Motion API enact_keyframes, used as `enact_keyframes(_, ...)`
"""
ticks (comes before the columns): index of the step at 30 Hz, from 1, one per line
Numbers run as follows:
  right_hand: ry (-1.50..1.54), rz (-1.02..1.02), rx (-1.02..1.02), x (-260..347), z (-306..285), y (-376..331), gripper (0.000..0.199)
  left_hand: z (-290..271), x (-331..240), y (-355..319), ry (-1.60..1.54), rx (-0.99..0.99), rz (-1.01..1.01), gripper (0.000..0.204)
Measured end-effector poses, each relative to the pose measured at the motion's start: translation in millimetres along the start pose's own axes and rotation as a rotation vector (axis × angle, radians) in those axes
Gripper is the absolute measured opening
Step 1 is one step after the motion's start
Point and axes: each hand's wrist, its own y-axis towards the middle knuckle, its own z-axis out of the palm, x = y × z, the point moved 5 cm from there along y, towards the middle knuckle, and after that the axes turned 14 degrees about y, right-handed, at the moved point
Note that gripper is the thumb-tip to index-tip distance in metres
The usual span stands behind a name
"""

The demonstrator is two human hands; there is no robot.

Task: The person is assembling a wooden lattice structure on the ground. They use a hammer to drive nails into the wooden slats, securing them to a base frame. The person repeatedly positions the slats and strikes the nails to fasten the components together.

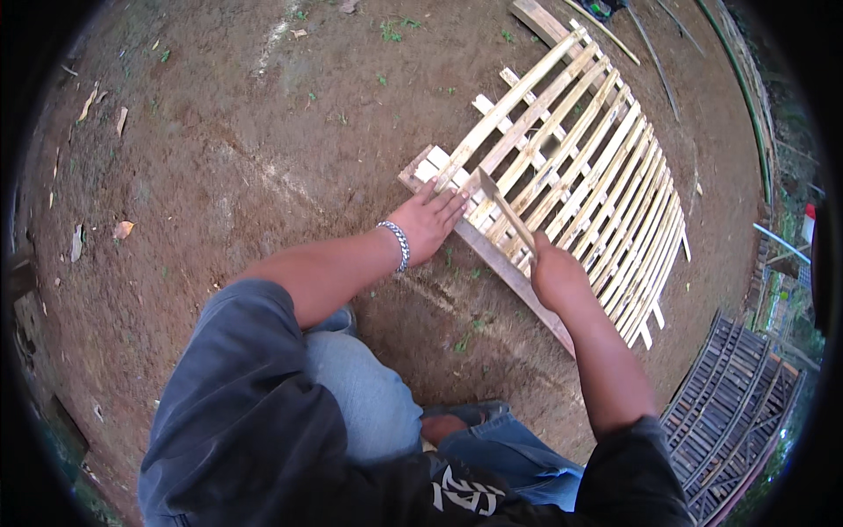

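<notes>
A slatted panel of pale wood strips (590, 154) lies on the ground ahead and to the right. Its near ends rest on a brown plank (518, 279). My left hand (428, 221), a chain bracelet at its wrist, lies on the panel's near left corner with fingers stretched out. In my right hand (562, 279) is the wooden handle of a hammer (515, 220), closed in my fingers. The hammer's head is over the slat ends, just right of my left fingertips; whether it touches the wood I cannot tell. Any nail there is too small to make out.
Brown soil (228, 149) with dry leaves surrounds the panel. Another plank (537, 21) supports its far end, with loose sticks (654, 61) beyond. A dark slatted panel (729, 413) lies at the lower right. My bent knee (360, 386) is close below my left hand.
</notes>
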Motion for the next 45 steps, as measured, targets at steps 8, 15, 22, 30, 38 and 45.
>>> enact_keyframes(8, 0.436, 0.035, -0.167, 8.1, 37.9, -12.7, 0.045, 0.1, 1.8, 0.2, 0.038, 0.002, -0.001, 0.113)
enact_keyframes(15, 0.579, -0.042, -0.385, 23.8, 18.2, -23.0, 0.046, 8.4, 3.0, -3.5, 0.044, 0.005, -0.022, 0.113)
enact_keyframes(22, 0.312, -0.031, -0.181, -10.0, 49.2, -4.6, 0.049, -0.1, 9.8, -1.7, 0.028, 0.004, -0.004, 0.115)
enact_keyframes(30, 0.722, -0.074, -0.423, -8.4, 37.2, -29.3, 0.048, -1.1, 7.9, -7.2, -0.131, 0.004, -0.026, 0.114)
enact_keyframes(38, 1.229, -0.724, -0.832, -7.0, 17.0, -71.9, 0.031, -12.8, -1.1, -7.0, -0.122, 0.134, -0.009, 0.110)
enact_keyframes(45, 0.773, -0.303, -0.509, -22.7, 70.5, -41.1, 0.037, -9.8, -5.5, -4.9, -0.116, 0.107, -0.038, 0.111)
